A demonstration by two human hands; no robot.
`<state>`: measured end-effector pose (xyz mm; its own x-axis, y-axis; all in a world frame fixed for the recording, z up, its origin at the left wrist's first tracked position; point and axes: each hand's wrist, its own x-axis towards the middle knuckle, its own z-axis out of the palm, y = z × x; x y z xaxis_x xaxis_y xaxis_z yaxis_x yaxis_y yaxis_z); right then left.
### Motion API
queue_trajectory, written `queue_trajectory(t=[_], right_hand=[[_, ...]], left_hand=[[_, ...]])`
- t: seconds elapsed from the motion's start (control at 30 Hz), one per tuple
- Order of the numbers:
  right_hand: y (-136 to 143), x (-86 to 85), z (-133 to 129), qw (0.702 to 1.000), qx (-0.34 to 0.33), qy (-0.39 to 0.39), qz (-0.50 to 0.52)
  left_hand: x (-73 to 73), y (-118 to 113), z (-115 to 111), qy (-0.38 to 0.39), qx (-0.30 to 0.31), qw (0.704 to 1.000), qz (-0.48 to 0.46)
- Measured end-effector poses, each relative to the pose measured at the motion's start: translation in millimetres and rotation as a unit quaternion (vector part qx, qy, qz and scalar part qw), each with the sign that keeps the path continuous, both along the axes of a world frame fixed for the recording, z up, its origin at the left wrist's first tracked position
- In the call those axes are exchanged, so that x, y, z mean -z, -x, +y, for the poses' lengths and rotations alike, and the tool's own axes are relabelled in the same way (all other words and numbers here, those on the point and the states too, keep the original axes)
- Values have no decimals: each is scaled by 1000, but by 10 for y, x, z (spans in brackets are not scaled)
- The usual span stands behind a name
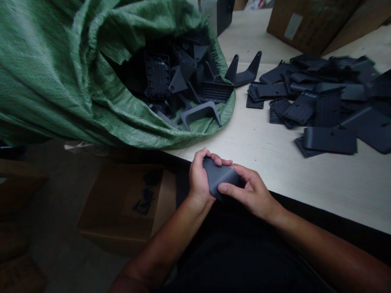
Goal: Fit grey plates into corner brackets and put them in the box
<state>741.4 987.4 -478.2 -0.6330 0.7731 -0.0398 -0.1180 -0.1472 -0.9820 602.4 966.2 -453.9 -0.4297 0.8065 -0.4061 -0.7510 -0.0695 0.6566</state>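
Both hands grip one dark grey plastic bracket (218,175) just off the table's front edge. My left hand (200,177) wraps round its left side, fingertips curled over the top. With the thumb lying across its face, my right hand (252,189) holds the other end; some fingers are hidden behind it. Beyond them, a green woven sack (131,136) lies on its side, its mouth full of similar dark parts. A U-shaped bracket (200,110) rests at the sack's lower lip. Another bracket (244,75) stands on the table with two arms pointing up.
A pile of dark plastic parts (328,101) covers the right of the pale table (244,146). At the back right sits a cardboard box (305,24), beside a grey box-like object (218,16). An open carton (116,207) with a few dark pieces stands below, left.
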Motion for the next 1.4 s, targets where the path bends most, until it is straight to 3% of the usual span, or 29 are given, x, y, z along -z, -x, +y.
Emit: queue_trajectory(t=[0.1, 0.2, 0.3, 0.37, 0.47, 0.57, 0.63, 0.7, 0.8, 0.9, 1.0, 1.13, 1.3, 1.33, 1.4], right_hand=[[14, -4, -19, 1000, 14, -23, 1], [-18, -50, 4, 999, -11, -28, -13], [-92, -110, 46, 997, -59, -10, -42], [-141, -150, 82, 994, -88, 17, -67], [-171, -215, 136, 987, -125, 30, -97], [-148, -282, 175, 980, -160, -11, -114], [-139, -317, 204, 976, -158, -61, -137], [-159, -333, 244, 968, -129, -128, -172], [-237, -320, 301, 960, -85, -186, -191], [-290, -299, 315, 975, -41, -158, -150], [-270, -312, 307, 984, 3, -135, -118], [-216, -352, 407, 990, -11, -97, -100], [-184, -315, 720, 978, -162, 4, -132], [-177, -307, 778, 977, -165, 4, -136], [-171, -312, 872, 983, -104, -54, -138]], left_hand=[[10, -47, -31, 10, 6, 999, 42], [57, -20, -65, 20, 14, 996, 90], [96, 125, -109, 7, 71, 971, 228], [80, 267, -143, 6, 121, 907, 403], [-34, 447, -192, -16, 227, 777, 588], [-181, 525, -215, -53, 373, 698, 609], [-230, 549, -211, -59, 411, 681, 603], [-216, 577, -202, -57, 404, 706, 579], [-110, 600, -209, -45, 345, 803, 485], [1, 533, -240, -19, 283, 889, 360], [49, 419, -265, 4, 248, 936, 251], [46, 343, -285, 6, 227, 949, 221], [106, 304, -329, 18, 265, 944, 197], [125, 305, -327, 23, 278, 941, 190], [148, 325, -298, 32, 274, 941, 195]])
